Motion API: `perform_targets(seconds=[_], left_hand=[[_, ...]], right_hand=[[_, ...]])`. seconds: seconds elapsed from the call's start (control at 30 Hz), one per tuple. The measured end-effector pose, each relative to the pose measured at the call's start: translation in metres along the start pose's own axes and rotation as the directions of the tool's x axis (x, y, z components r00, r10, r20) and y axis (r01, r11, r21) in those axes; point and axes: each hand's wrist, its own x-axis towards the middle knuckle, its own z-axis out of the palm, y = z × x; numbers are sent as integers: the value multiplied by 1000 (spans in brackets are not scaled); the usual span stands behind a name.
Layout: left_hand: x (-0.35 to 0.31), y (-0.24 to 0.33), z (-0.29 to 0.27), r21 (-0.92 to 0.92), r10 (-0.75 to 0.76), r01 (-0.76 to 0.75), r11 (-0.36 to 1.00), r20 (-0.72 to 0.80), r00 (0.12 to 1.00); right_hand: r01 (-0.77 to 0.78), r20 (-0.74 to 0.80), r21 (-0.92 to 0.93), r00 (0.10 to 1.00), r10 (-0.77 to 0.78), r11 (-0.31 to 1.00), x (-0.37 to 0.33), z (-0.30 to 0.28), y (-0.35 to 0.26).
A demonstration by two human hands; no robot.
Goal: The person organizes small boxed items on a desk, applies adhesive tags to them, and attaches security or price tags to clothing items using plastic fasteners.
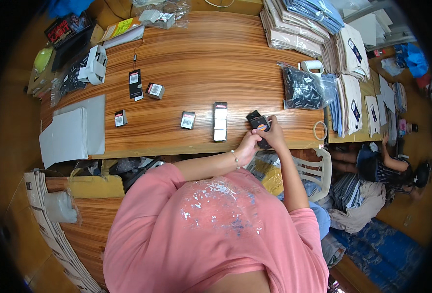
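The left hand [246, 148] and right hand [275, 136] had fingers clamped on black hang tags [262, 127] near the wooden table [191, 53]'s front edge. A labelled tag strip [220, 123] lay at nine o'clock, a pale ring [315, 131] at three; open tabletop ran toward eleven and twelve.

A striped wood-grain table [186, 63] fills the middle; a white chair [327, 173] stands by its near right corner, brown floor [407, 215] beyond.
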Motion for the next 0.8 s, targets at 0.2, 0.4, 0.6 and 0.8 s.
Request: perform_targets(seconds=[0.2, 0.4, 0.6, 0.8], left_hand=[[-56, 30, -1, 406, 449, -473, 782, 159, 879], [-53, 71, -60, 858, 825, -463, 222, 87, 558], [-18, 75, -82, 642, 522, -275, 716, -231, 821], [6, 62, -65, 807, 561, -148, 571, -253, 788]], right_hand=[[256, -205, -462, 901, -383, 849, 3, -8, -28], [294, -85, -514, 917, -389, 806, 11, 9, -18], [408, 72, -458, 902, -425, 790, 9, -1, -17], [394, -32, -319, 905, -425, 862, 19, -32, -26]])
